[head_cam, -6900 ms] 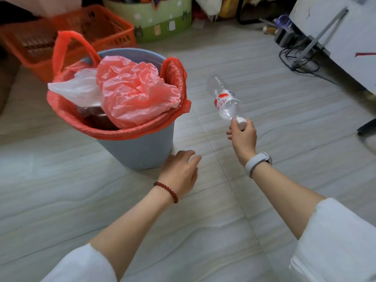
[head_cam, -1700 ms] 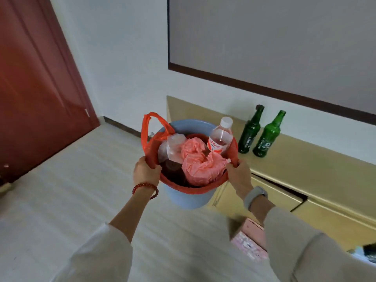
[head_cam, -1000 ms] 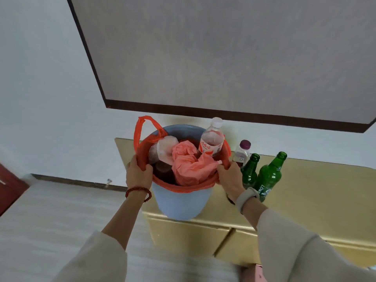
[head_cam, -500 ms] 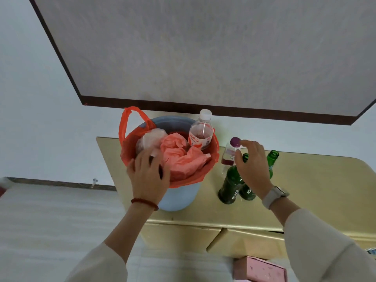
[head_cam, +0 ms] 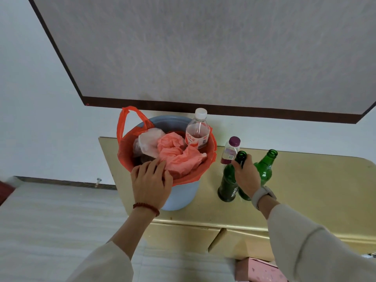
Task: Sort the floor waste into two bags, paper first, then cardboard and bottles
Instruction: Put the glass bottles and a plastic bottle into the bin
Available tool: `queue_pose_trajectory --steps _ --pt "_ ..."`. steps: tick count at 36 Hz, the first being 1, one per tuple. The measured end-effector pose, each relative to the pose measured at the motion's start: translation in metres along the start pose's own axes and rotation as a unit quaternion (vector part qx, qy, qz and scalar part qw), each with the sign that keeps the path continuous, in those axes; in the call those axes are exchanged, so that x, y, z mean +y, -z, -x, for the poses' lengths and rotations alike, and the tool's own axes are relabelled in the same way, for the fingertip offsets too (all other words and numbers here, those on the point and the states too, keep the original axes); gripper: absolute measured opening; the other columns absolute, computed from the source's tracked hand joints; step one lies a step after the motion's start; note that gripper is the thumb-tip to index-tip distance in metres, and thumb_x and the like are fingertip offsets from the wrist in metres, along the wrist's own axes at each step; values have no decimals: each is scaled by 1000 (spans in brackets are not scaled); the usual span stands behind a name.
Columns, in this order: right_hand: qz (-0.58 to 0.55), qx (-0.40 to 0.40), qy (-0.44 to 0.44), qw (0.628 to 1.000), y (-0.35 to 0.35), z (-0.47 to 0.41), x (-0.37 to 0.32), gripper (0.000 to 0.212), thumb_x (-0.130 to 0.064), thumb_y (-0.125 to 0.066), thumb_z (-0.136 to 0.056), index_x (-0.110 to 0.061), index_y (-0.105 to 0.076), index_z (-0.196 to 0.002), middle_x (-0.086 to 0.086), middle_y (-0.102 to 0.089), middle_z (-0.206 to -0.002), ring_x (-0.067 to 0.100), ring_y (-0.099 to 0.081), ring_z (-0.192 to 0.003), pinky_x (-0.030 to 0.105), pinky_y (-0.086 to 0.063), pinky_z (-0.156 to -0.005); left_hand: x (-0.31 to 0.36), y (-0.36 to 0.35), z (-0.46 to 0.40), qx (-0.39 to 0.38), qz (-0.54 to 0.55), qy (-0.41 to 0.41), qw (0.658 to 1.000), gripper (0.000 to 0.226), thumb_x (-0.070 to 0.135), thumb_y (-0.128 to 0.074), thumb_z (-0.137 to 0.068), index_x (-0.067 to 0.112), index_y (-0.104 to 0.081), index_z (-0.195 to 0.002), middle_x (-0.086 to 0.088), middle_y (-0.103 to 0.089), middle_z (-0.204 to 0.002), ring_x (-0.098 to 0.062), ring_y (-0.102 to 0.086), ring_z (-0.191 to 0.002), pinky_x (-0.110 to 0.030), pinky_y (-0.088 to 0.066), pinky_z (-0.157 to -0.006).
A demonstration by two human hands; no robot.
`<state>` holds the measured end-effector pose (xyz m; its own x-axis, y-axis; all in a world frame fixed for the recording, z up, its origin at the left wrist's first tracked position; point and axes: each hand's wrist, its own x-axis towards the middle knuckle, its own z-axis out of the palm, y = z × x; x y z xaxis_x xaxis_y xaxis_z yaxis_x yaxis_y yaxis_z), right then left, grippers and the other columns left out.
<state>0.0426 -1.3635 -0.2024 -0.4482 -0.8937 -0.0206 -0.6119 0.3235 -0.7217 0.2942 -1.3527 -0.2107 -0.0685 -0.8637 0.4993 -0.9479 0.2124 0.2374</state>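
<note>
Two green glass bottles are standing upright on a gold-coloured cabinet top (head_cam: 305,190), the nearer dark green bottle (head_cam: 228,185) just left of the lighter green bottle (head_cam: 264,168). One small purple-capped bottle (head_cam: 231,150) is standing behind them, near the wall. One blue bin (head_cam: 183,194) is sitting on the left part of the same top, lined with an orange bag (head_cam: 124,151) whose one free handle is sticking up at the back left. Inside the bin one clear plastic bottle (head_cam: 197,132) with a white cap and a red-and-white label is standing upright at the back right, beside one crumpled pink plastic sheet (head_cam: 179,157) and one whitish translucent wrapper (head_cam: 149,142).

The left hand (head_cam: 151,184) is lying over the bin's near rim with its fingers spread and relaxed, touching the pink sheet and the bag's edge. The right hand (head_cam: 245,176) is curling round the neck of the dark green bottle, gripping it just below the open mouth; the bottle's base looks to be resting on the cabinet.

Behind the cabinet a white wall (head_cam: 40,98) is carrying a large grey panel (head_cam: 203,47) with a dark brown border. Pale wood-grain floor (head_cam: 50,231) is stretching to the left, and drawer fronts are showing below the top. One pink box (head_cam: 258,270) is lying on the floor at the cabinet's foot.
</note>
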Motion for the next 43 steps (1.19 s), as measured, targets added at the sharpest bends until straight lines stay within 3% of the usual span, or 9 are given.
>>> queue_pose_trajectory --steps 3,8,12,17,22,27,31,38,43 --pt "-9 37 74 997 15 2 -20 22 -31 -46 -95 -12 -38 -100 9 -58 -82 36 -61 -76 48 -51 -71 1 4 -1 -30 6 10 999 38 31 -40 -80 13 -71 -93 -4 -71 -101 -25 -64 -89 -37 -41 -84" --pt "-113 118 193 968 61 5 -83 15 -30 -41 -97 -16 -35 -102 -4 -49 -73 15 -50 -63 30 -40 -60 1 10 -6 -76 33 13 996 43 38 -39 -77 13 -71 -91 -4 -72 -95 -26 -66 -85 -42 -46 -81" --pt "-207 152 243 935 91 14 -137 24 -28 -37 -99 -7 -40 -110 -9 -44 -73 5 -45 -62 24 -39 -58 -10 16 -15 -84 97 46 991 57 47 -26 -77 17 -68 -100 0 -70 -102 -22 -61 -102 -40 -36 -92" --pt "-293 150 272 904 102 23 -190 14 -25 -36 -100 -12 -38 -103 -10 -43 -73 1 -44 -62 12 -39 -59 -31 30 -36 -93 66 103 988 34 25 -46 -89 17 -57 -121 -3 -53 -133 -22 -41 -128 -47 -20 -109" --pt "-401 124 243 875 79 27 -219 15 -24 -36 -100 -10 -39 -104 -6 -45 -80 5 -45 -70 14 -41 -66 -60 40 -43 -167 41 159 972 50 31 -39 -92 20 -30 -140 -1 -24 -152 -22 -20 -141 -53 -14 -113" --pt "-391 43 232 890 19 43 -218 9 -19 -39 -99 -11 -37 -104 -8 -44 -82 2 -46 -74 13 -40 -69 -79 41 -33 -258 70 189 945 62 40 -31 -96 24 -2 -148 5 0 -157 -20 2 -145 -50 -12 -115" --pt "-327 -4 233 916 -11 52 -214 17 -17 -40 -98 -5 -39 -111 -1 -48 -80 2 -46 -67 2 -37 -58 -83 38 -30 -271 88 189 940 63 42 -30 -96 27 2 -148 11 5 -157 -20 6 -145 -50 -11 -115" --pt "-241 -167 325 899 -10 41 -225 21 -29 -49 -91 -14 -39 -103 26 -57 -101 35 -58 -95 44 -48 -89 -83 30 -24 -240 120 191 944 60 38 -28 -97 27 1 -148 11 3 -157 -19 6 -145 -49 -9 -116" --pt "-329 -209 287 875 4 33 -223 13 -6 -46 -94 -4 -41 -107 8 -59 -88 27 -60 -90 45 -49 -93 -79 27 -20 -223 137 200 944 61 40 -24 -94 26 1 -148 9 0 -157 -19 3 -145 -48 -13 -116"
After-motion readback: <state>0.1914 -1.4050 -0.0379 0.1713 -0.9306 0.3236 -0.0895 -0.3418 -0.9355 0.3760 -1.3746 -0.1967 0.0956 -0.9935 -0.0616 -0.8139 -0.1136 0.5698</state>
